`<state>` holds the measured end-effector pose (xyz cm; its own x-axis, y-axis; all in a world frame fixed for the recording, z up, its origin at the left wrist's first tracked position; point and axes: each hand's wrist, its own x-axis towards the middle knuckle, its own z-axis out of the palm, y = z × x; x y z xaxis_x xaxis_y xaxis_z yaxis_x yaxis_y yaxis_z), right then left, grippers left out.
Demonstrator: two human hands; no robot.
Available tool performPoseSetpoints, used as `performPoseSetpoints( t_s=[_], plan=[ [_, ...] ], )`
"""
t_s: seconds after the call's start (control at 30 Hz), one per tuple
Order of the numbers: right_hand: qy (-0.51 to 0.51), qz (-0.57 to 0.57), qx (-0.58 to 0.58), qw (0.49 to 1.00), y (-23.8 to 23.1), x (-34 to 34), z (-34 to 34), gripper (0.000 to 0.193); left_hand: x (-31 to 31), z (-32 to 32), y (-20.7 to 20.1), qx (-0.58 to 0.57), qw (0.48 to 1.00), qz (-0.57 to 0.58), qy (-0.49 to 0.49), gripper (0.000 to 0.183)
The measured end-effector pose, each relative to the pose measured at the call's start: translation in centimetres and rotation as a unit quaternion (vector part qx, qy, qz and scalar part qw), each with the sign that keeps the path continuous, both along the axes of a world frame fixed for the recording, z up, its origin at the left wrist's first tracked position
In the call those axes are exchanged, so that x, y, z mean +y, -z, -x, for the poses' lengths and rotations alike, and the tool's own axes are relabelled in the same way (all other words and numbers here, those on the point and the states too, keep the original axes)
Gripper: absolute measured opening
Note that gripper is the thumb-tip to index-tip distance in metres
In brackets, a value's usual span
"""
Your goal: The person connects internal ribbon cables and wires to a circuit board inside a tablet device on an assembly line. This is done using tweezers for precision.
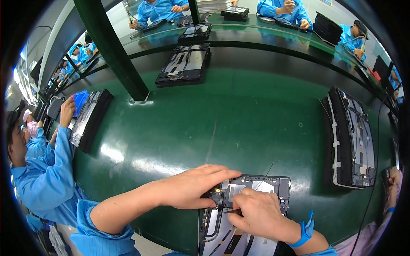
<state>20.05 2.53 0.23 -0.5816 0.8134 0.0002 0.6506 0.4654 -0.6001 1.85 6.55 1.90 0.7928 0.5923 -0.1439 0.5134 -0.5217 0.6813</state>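
Observation:
An opened tablet [261, 245] lies at the table's near edge, its silver inner plates, black cables and small parts exposed. Across its upper left corner rests my left hand [192, 185], fingers stretched over the top edge and the thumb apart, beside a small black part with a gold patch [218, 192]. My right hand [258, 213] is closed over the tablet's middle, holding black tweezers [232, 211] whose dark tip points left toward my left thumb. Most of the tweezers is hidden by the fingers. A blue band is round my right wrist.
Stacks of opened tablets stand on the green table [239, 123]: one at right [361, 141], one at left [92, 121], one at the back [185, 64]. A green post [115, 55] rises at the left back. A co-worker's hand [67, 112] is near a blue tray [80, 102].

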Motion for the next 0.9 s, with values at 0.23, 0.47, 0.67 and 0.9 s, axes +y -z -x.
performPoseSetpoints(
  t_s=[0.23, 0.47, 0.67, 0.9],
  plan=[
    [-0.004, 0.011, -0.006, 1.0, 0.0, 0.0, 0.0, 0.016, 0.3, 0.2, 0.3, -0.016, 0.999, 0.03, 0.0, 0.072],
    [-0.011, -0.032, 0.003, 0.999, 0.0, 0.0, -0.2, 0.014, 0.0, -2.5, -1.8, 0.118, 0.99, -0.065, 0.045, 0.069],
    [-0.012, 0.009, -0.047, 0.999, -1.7, 0.4, -1.9, 0.017, -2.1, -4.3, -2.3, 0.234, 0.949, -0.211, -0.003, 0.056],
    [0.105, -0.017, 0.029, 0.994, -0.6, 0.3, -7.0, 0.015, -9.8, -5.6, 0.0, 0.155, 0.921, -0.277, -0.225, 0.035]
  ],
)
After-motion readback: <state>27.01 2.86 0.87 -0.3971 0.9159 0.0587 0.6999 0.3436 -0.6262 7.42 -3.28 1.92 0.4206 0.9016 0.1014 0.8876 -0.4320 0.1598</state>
